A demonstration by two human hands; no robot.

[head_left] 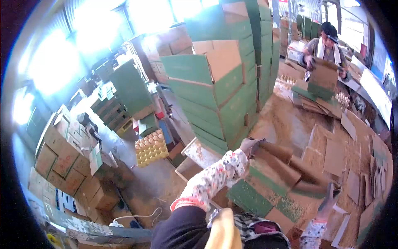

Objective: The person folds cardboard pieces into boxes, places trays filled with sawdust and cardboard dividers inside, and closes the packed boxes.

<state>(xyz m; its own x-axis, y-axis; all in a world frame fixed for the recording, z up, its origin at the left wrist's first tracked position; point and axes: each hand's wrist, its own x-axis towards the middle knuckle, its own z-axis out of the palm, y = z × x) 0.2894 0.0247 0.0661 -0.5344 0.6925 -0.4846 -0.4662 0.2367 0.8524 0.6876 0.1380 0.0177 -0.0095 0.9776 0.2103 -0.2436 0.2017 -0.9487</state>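
A brown and green cardboard box (277, 169) stands in front of me with its flaps raised. My left hand (249, 146), below a flowered sleeve, is closed on the box's far left flap edge. My right hand (327, 202), in a greyish glove, is at the near right side of the box. Its fingers point up beside a flap and are blurred, so their grip is unclear. Wood shavings (290, 207) are scattered over green cardboard nearest me.
Tall stacks of green boxes (199, 91) rise ahead. Eggs fill part of a yellow tray (151, 148) at left. Brown cartons (66, 162) are piled farther left. A co-worker (327, 50) handles another box at upper right. Flat cardboard sheets (333, 155) lie among shavings on the right.
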